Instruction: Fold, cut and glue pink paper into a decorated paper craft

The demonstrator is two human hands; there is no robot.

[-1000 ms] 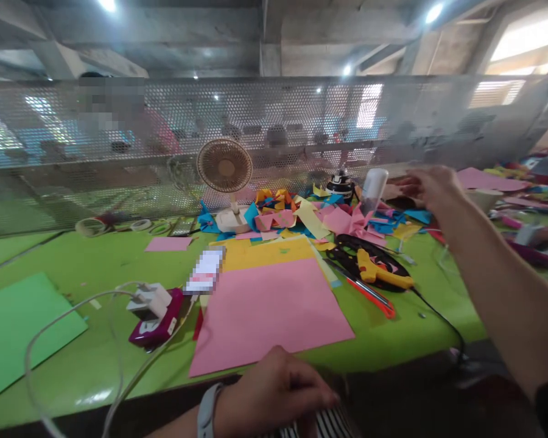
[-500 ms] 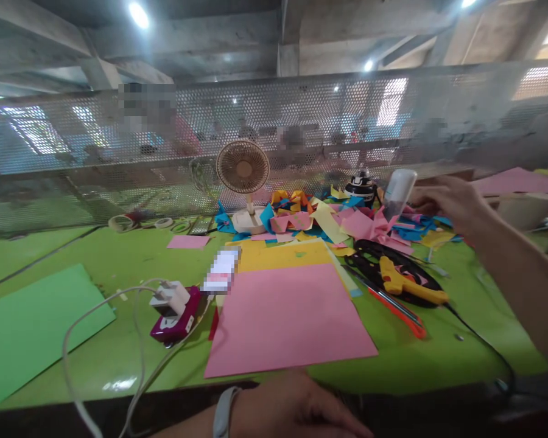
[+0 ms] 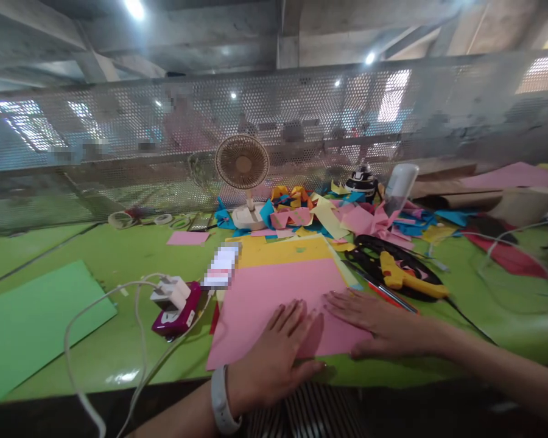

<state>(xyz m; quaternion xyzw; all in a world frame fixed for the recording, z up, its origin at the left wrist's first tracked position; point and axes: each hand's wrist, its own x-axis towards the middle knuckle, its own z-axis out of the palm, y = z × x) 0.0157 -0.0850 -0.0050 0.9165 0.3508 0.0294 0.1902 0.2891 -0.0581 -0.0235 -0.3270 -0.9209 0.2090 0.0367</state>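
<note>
Both hands lie on a pink sheet of paper at the front of the green table. My left hand, with a pale band at the wrist, rests palm down with fingers stretched over the sheet's lower middle. Flat on the right part of the sheet is my right hand, fingers extended to the left. Neither hand grips anything. Under the pink sheet a yellow sheet shows at the back. A yellow glue gun lies on a black tray, beside a cutter knife partly covered by my right hand.
A phone and a purple power strip with white cables lie left of the sheets. Behind are a small fan, a heap of coloured paper scraps and a whitish bottle. Green paper lies far left.
My right hand has come from the back right, near the bottle, down onto the pink sheet. My left hand has moved up from the table's front edge onto the sheet, fingers now spread.
</note>
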